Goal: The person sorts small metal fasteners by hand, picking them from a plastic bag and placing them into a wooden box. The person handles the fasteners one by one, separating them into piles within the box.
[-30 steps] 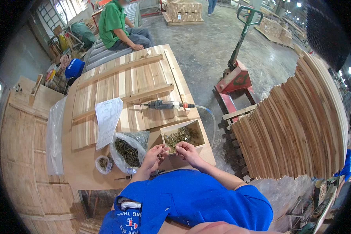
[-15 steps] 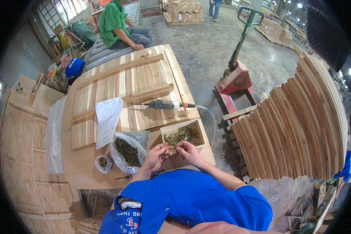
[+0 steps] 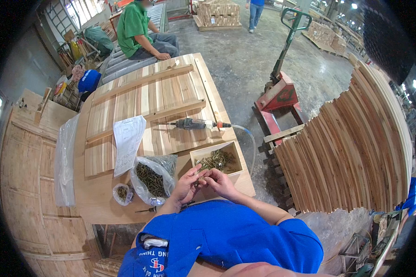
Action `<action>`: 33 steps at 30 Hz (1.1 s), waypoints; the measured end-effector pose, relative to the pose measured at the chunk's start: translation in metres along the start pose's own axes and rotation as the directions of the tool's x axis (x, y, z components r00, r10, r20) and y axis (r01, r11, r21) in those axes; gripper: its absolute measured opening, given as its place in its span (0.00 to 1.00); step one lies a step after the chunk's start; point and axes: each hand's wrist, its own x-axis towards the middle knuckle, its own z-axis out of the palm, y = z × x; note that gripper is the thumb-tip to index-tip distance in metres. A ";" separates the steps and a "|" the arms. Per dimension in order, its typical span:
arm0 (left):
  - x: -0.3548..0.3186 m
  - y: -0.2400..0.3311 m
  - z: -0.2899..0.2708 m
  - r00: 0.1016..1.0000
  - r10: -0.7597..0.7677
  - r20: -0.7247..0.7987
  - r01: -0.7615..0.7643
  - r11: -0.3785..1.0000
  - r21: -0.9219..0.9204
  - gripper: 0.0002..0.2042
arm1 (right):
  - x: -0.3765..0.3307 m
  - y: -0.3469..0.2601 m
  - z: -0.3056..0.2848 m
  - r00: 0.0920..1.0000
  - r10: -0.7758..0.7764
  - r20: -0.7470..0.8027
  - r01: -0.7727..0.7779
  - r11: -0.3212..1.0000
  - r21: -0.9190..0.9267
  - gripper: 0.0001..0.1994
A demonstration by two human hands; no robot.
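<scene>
My left hand (image 3: 185, 188) and my right hand (image 3: 223, 185) meet at the near edge of a small wooden box (image 3: 240, 161). Both are closed, fingertips pinched together. Small metal fasteners seem to sit in the left fingers; what the right fingertips grip is too small to make out. Inside the box lies a heap of brass-coloured screws (image 3: 219, 158). Left of my hands, an open plastic bag (image 3: 153, 180) holds more screws, beside a smaller bag (image 3: 123, 194). A pneumatic screwdriver (image 3: 192, 123) with a clear hose rests on the slatted wooden panel (image 3: 157, 94).
A printed sheet (image 3: 128, 138) lies on the panel's near left part. Another driver tool (image 3: 145, 210) is partly under my left forearm. Stacked curved boards (image 3: 346, 152) and a red pallet jack (image 3: 282, 94) stand right. A person in green (image 3: 135, 32) sits on the roller conveyor beyond.
My right hand has shifted slightly left and down, its fingers now closer against the left ones. In the background, a walking person in blue has come nearer.
</scene>
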 end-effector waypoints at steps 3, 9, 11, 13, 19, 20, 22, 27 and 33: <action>-0.001 -0.001 -0.001 1.000 0.013 -0.008 -0.013 1.000 0.024 0.25 | -0.001 -0.012 -0.001 0.998 0.052 0.020 -0.052 0.999 0.013 0.06; 0.001 -0.004 0.000 1.000 0.019 0.006 -0.019 0.998 0.054 0.25 | -0.003 -0.010 0.001 0.997 -0.051 -0.062 0.047 0.997 -0.065 0.07; -0.001 -0.004 0.001 1.000 0.026 -0.002 -0.026 0.998 0.055 0.24 | -0.003 -0.014 0.002 0.999 0.008 -0.037 -0.007 1.000 0.015 0.07; -0.001 -0.004 0.002 0.999 0.031 -0.008 -0.030 0.998 0.058 0.24 | -0.002 -0.019 -0.001 0.983 0.171 0.060 -0.179 0.967 0.179 0.07; 0.005 -0.020 -0.020 0.986 0.122 -0.113 -0.110 0.988 0.112 0.16 | -0.004 -0.018 -0.001 0.979 0.180 0.097 -0.202 0.927 0.316 0.05; 0.006 -0.022 -0.022 0.974 0.181 -0.137 -0.147 0.963 0.225 0.13 | -0.003 -0.018 -0.001 0.981 0.168 0.094 -0.190 0.922 0.336 0.05; 0.008 -0.023 -0.018 0.940 0.301 -0.159 -0.204 0.872 0.444 0.10 | -0.002 -0.016 -0.002 0.986 0.144 0.083 -0.165 0.912 0.376 0.05; 0.005 -0.020 0.000 0.914 0.389 -0.119 -0.204 0.692 0.692 0.08 | -0.003 -0.008 -0.001 0.964 0.238 0.115 -0.265 0.856 0.443 0.05; 0.005 -0.012 0.003 0.905 0.422 -0.041 -0.215 0.539 0.815 0.08 | -0.002 -0.003 -0.004 0.968 0.206 0.140 -0.248 0.855 0.456 0.06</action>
